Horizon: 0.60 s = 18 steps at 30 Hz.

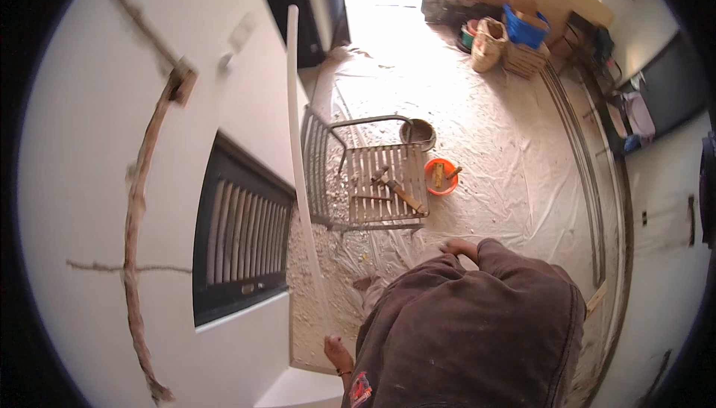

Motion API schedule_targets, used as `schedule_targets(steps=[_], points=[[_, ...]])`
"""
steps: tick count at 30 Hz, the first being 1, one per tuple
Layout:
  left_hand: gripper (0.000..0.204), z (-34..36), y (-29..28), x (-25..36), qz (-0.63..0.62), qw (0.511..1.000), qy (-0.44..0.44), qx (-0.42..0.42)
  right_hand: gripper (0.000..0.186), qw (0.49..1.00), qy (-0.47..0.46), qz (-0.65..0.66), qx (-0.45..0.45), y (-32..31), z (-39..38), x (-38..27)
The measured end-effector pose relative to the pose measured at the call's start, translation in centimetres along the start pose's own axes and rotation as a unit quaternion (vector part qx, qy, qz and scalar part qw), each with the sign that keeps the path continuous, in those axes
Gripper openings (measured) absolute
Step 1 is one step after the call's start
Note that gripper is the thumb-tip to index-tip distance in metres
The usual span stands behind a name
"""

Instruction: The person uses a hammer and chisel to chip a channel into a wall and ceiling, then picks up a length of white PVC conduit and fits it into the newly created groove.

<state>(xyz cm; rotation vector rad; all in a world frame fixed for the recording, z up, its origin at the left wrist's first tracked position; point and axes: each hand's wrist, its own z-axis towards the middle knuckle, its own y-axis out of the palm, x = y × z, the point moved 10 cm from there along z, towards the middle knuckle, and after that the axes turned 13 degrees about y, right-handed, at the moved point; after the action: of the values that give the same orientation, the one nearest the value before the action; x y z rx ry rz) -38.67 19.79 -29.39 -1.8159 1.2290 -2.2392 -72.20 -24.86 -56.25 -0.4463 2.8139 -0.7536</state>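
Note:
At the lower left, my left hand (338, 353) is closed round the lower end of a long white plastic pipe (296, 132). The pipe rises beside the wall, slightly tilted, its top near the doorway. My right hand (459, 248) is in front of my brown top, its fingers too small and partly hidden to make out. Ahead stands a slatted metal chair (362, 158). On its seat lie a hammer (403, 195) with a wooden handle and a thin rod-like tool (371, 198). Beside the chair, an orange bucket (441, 190) holds wooden-handled tools.
The white wall (74, 184) at left has a rough cut groove (134, 221) and a dark-framed louvred panel (242, 233). Rubble (313, 289) lies along its foot. A dark bucket (419, 133) stands behind the chair. Plastic sheeting (507, 162) covers the floor; a sack (488, 44) stands at the back.

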Motion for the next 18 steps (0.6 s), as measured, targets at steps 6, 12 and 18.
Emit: schedule_targets(steps=[6, 12, 18], points=[[0.041, 13.5, 12.6, 11.5, -0.153, 0.987, 0.007, -0.052, 0.058, 0.848, 0.221, 0.481, 0.031, 1.5, -10.0, 18.6], [0.042, 22.0, 32.5, 32.5, -0.323, 0.929, 0.089, -0.157, 0.044, 0.678, 0.231, 0.591, 0.372, 0.6, -16.2, 34.8], [0.038, 13.1, 56.0, 56.2, -0.453, 0.712, 0.152, -0.514, 0.043, 0.443, 0.381, 0.723, 0.368, 15.4, -28.0, 44.8]])
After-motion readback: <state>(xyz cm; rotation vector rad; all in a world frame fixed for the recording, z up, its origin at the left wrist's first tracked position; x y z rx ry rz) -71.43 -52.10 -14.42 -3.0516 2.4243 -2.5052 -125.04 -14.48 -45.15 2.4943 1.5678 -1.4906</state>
